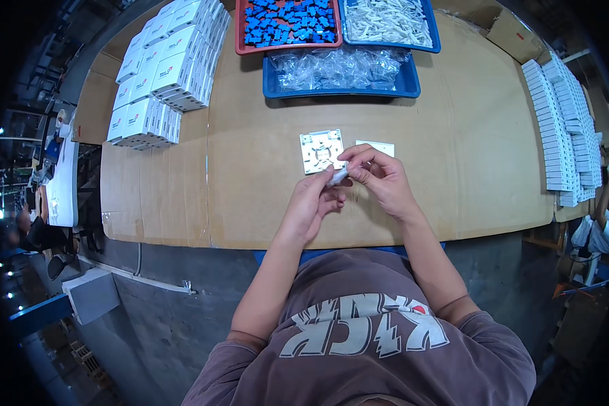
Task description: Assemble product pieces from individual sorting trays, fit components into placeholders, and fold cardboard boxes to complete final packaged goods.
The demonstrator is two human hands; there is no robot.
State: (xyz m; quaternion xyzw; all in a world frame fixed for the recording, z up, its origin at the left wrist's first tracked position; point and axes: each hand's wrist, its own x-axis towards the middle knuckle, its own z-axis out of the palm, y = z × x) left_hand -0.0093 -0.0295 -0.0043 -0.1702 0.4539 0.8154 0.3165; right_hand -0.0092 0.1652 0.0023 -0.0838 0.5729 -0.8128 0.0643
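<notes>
Your left hand [312, 206], partly curled, holds a small whitish piece [338, 176], too small to identify, above the cardboard-covered table [250, 176]. Your right hand [382, 179] pinches its upper end, nearly closed. Just beyond lies a square white plate [310, 157]; another white piece [386, 147] is partly hidden by that hand. Farther out sit a blue tray [345, 93] of clear bags [338, 68] and, left, stacked white boxes [176, 57].

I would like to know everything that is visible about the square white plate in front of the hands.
The square white plate looks like rigid plastic, with dark openings or marks around a roughly round central pattern. It lies seemingly flat, turned slightly, on the brown cardboard, just beyond the left hand. Whether the hand touches its near edge, I cannot tell.
</notes>
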